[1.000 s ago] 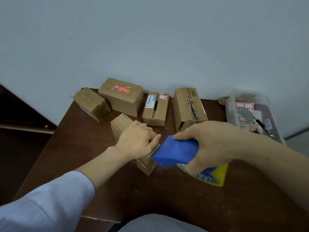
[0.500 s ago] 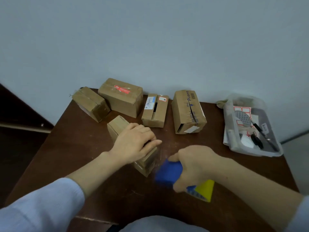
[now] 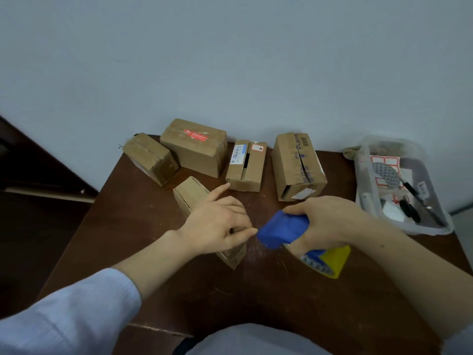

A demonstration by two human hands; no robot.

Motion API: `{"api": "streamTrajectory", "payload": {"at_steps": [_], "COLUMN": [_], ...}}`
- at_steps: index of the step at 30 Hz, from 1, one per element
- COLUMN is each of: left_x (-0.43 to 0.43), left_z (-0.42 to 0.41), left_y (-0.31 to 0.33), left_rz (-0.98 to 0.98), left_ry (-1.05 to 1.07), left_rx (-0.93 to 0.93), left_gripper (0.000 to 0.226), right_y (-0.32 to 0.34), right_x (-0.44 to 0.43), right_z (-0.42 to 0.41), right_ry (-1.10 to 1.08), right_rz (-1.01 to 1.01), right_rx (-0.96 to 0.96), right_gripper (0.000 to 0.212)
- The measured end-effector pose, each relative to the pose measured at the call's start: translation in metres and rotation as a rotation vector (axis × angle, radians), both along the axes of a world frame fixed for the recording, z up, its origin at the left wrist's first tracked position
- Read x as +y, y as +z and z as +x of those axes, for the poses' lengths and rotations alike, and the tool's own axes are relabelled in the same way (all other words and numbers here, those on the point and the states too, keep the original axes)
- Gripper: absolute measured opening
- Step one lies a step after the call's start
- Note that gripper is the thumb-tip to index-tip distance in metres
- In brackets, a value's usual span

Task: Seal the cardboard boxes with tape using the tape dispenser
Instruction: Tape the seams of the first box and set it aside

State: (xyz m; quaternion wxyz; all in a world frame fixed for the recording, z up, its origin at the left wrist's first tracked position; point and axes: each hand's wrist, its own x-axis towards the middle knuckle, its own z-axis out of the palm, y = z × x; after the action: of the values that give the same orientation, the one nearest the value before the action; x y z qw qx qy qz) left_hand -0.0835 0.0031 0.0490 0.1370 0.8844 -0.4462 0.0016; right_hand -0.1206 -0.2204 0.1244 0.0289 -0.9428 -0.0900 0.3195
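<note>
Near the middle of the table (image 3: 133, 201), right hand (image 3: 330, 222): fingers wrapped tight round the blue handle of the tape dispenser (image 3: 281, 230), low over the tabletop; whether it touches the wood cannot be told.
Tape dispenser: the blue handle points toward the left hand; a yellow body and a roll edge printed with a zigzag pattern show below the right wrist.
Left hand (image 3: 217, 221): lies over the small box (image 3: 190, 194), thumb and curled fingers clasping its near end, index finger stretched straight toward the back row; the thumb tip is just beside the dispenser handle.
Small box: plain brown cardboard, long and narrow, set at a slant.
Back row, left to right: unmarked box (image 3: 151, 160); red-label box (image 3: 197, 155), its print too small to read; stickered box (image 3: 247, 172), with a white-and-blue printed label and a red-bordered sticker handwritten with what looks like "10"; Plant box (image 3: 294, 170), lettered "Plant" in blue, with a barcode and a split top seam.
Plastic bin (image 3: 362, 180): clear, at the table's right edge, holding red-bordered label sheets, a perforated metal disc and black-handled tools.
Wall (image 3: 230, 60): pale grey-blue, behind the boxes.
</note>
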Motion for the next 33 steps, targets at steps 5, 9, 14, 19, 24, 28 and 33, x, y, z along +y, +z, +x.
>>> {"api": "streamTrajectory", "payload": {"at_steps": [5,9,14,19,24,28,33], "left_x": [-0.009,-0.015,-0.013,0.004,0.01,0.007,0.006], "left_z": [-0.001,-0.005,-0.001,0.025,0.027,0.03,0.023], "left_y": [0.007,0.01,0.016,0.027,0.02,0.014,0.013], "left_rz": [0.115,0.237,0.048,0.225,0.018,-0.017,-0.116], "left_ry": [0.056,0.095,0.182,0.855,1.054,1.085,1.074], "left_rx": [0.029,0.01,0.214,0.188,0.479,0.34,0.253], "left_gripper": [0.051,0.069,0.071,0.1,0.1,0.052,0.028], "right_y": [-0.005,-0.006,-0.012,-0.014,-0.016,-0.018,-0.022], "right_x": [0.0,0.003,0.008,0.012,0.018,0.025,0.032], "right_z": [0.0,0.001,0.001,-0.001,0.001,0.001,-0.001], "right_ry": [-0.026,-0.037,-0.045,-0.048,-0.05,-0.039,-0.037], "right_rz": [0.05,0.07,0.083,0.104,0.118,0.139,0.162], "right_rx": [-0.024,-0.037,-0.031,-0.021,-0.04,-0.055,-0.052], "right_gripper": [0.088,0.088,0.089,0.089,0.091,0.09,0.092]}}
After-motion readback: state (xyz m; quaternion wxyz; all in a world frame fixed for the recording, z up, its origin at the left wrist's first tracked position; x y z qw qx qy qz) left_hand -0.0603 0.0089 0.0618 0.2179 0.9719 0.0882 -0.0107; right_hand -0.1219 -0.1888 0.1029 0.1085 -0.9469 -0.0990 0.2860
